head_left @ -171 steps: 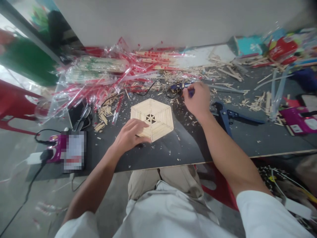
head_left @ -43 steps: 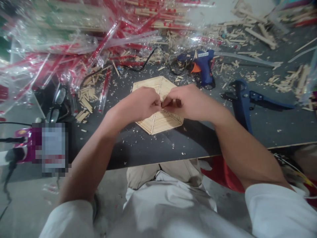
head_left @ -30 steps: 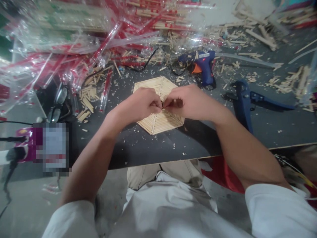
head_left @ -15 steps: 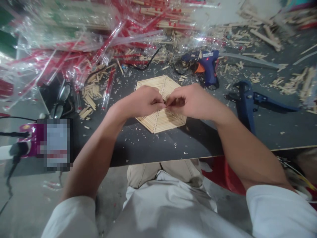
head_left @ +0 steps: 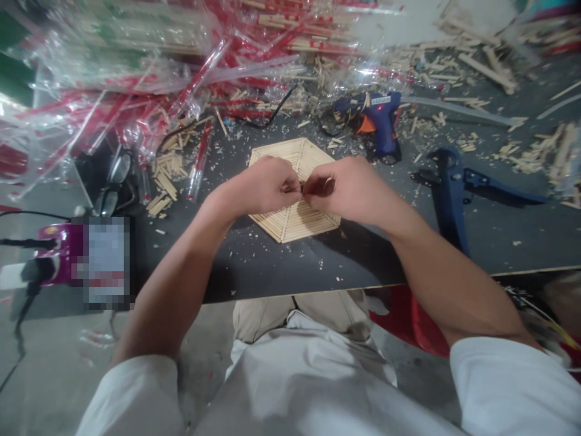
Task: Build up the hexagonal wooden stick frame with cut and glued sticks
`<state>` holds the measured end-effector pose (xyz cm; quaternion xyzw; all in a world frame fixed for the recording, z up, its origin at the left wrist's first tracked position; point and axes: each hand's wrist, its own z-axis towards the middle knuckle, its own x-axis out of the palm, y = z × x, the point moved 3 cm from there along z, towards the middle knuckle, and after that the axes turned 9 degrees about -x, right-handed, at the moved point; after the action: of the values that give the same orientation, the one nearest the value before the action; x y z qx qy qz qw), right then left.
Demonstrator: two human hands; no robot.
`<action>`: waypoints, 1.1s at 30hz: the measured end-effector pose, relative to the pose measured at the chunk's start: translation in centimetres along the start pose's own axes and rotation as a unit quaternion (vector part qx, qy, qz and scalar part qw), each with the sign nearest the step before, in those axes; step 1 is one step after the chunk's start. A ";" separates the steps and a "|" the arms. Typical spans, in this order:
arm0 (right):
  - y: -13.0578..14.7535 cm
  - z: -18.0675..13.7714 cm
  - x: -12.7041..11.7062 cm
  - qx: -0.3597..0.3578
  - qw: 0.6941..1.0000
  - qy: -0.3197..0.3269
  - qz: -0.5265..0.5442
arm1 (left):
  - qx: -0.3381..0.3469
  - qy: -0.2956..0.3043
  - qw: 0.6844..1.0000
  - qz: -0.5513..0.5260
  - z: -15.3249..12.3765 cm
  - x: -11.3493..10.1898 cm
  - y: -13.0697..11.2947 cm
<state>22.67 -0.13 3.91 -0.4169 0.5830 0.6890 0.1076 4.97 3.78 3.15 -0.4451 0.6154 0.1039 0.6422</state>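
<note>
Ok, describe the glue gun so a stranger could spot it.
On the dark tabletop, look just beyond the person's right hand. The glue gun lies there, blue like the long-handled tool to its right, but with an orange trigger.

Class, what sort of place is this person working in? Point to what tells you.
Probably a hobby craft workbench: a blue glue gun, a hexagon panel of wooden sticks under the left hand and right hand, and stick offcuts scattered over the dark table.
</note>
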 end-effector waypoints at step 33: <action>-0.3 0.1 0.3 0.010 0.999 -0.001 0.035 | -0.036 0.014 0.999 -0.013 -0.3 0.0 -0.4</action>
<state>22.57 -0.04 3.50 -0.3945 0.6037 0.6871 0.0880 5.04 3.28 3.37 -0.4774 0.6141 0.1117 0.6185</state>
